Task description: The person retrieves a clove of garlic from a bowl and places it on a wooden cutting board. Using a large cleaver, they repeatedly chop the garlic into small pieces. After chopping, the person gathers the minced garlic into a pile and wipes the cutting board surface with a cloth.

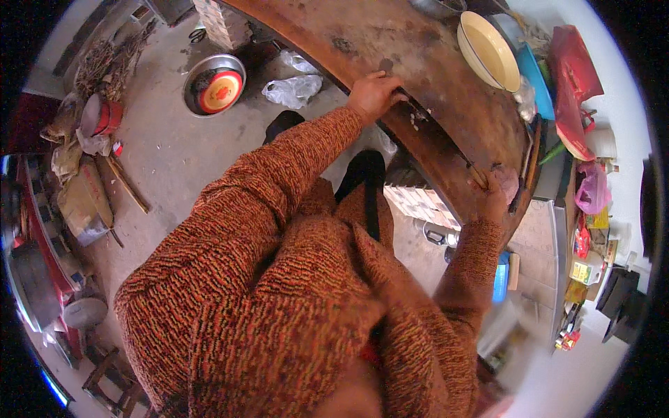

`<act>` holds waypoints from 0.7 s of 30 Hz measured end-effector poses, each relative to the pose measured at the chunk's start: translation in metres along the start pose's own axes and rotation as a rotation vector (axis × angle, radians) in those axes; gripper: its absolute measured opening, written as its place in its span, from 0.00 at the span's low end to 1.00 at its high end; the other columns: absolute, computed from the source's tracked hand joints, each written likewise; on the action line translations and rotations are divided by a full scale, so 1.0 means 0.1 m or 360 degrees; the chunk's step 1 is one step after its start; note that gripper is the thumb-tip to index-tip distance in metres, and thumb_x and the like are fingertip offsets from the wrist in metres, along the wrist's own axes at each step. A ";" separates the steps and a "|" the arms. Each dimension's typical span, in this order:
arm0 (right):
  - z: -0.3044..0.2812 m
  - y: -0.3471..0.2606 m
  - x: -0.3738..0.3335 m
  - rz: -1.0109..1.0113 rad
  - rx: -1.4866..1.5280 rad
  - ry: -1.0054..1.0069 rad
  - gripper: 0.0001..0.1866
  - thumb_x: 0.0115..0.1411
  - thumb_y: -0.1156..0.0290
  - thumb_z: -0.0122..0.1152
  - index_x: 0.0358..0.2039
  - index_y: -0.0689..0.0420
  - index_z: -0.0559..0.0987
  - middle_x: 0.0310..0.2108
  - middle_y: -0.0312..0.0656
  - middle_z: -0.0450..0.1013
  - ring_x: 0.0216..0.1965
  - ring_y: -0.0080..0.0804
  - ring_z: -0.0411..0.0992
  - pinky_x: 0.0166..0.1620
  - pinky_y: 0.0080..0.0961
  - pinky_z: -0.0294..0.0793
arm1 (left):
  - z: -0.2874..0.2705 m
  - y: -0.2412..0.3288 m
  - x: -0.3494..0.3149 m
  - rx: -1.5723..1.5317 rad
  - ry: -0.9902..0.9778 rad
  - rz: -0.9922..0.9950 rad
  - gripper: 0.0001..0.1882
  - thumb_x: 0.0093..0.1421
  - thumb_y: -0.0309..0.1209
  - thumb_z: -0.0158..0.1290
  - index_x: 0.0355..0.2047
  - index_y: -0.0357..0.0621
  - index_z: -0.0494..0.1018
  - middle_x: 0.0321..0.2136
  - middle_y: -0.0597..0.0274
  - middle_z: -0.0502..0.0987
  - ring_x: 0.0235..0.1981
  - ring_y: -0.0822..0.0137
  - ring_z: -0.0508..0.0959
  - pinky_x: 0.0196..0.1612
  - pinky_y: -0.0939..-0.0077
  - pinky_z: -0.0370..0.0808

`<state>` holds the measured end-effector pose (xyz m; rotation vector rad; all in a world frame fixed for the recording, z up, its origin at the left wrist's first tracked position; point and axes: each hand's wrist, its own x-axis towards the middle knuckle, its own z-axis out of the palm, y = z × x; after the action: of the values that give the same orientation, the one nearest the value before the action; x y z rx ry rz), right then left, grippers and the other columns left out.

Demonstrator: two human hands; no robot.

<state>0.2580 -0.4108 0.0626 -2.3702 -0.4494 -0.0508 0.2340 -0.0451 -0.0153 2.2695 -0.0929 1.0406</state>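
Observation:
A long, dark, narrow blade, seemingly a knife (444, 136), lies slantwise along the near edge of the brown wooden tabletop (411, 49). My right hand (493, 198) is closed at its near right end, where a short light-brown piece like a handle shows. At the far left end, my left hand (376, 96) has its fingers curled over the blade's tip. Small pale bits lie by the blade near my left fingers. Something pinkish shows beside my right hand; I cannot tell what it is.
A cream basin (489, 50), a blue basin (535, 80) and a red bag (573, 90) stand along the table's right side. On the floor are a metal bowl (191, 87) holding a red-rimmed dish, a white plastic bag (293, 90), and a cardboard box (83, 198) with sticks.

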 end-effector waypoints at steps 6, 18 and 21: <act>-0.09 -0.62 -0.16 -0.0268 -0.0930 0.0220 0.22 0.45 0.72 0.69 0.43 0.51 0.78 0.44 0.43 0.73 0.44 0.39 0.72 0.46 0.29 0.71 | -0.03 -0.08 0.04 -0.0337 -0.0153 -0.0296 0.17 0.52 0.41 0.57 0.35 0.44 0.71 0.31 0.53 0.76 0.37 0.52 0.75 0.40 0.60 0.72; -0.03 -0.43 -0.19 0.0151 -0.0325 -0.0212 0.20 0.45 0.73 0.68 0.41 0.60 0.78 0.33 0.43 0.76 0.35 0.28 0.73 0.38 0.22 0.71 | -0.27 -0.24 0.19 0.0005 -0.0470 -0.0066 0.21 0.51 0.49 0.55 0.38 0.49 0.72 0.29 0.52 0.75 0.38 0.48 0.73 0.40 0.57 0.71; -0.03 -0.21 -0.07 0.0242 0.0055 -0.0316 0.21 0.44 0.72 0.69 0.41 0.60 0.78 0.32 0.42 0.76 0.34 0.28 0.72 0.39 0.22 0.70 | -0.22 -0.22 0.29 -0.0047 -0.0458 -0.0046 0.19 0.51 0.48 0.55 0.38 0.50 0.73 0.28 0.53 0.76 0.38 0.48 0.73 0.39 0.57 0.70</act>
<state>0.2444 -0.4006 0.0769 -2.3780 -0.3589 0.2619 0.2461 -0.0089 0.0047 2.3724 -0.1930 0.6879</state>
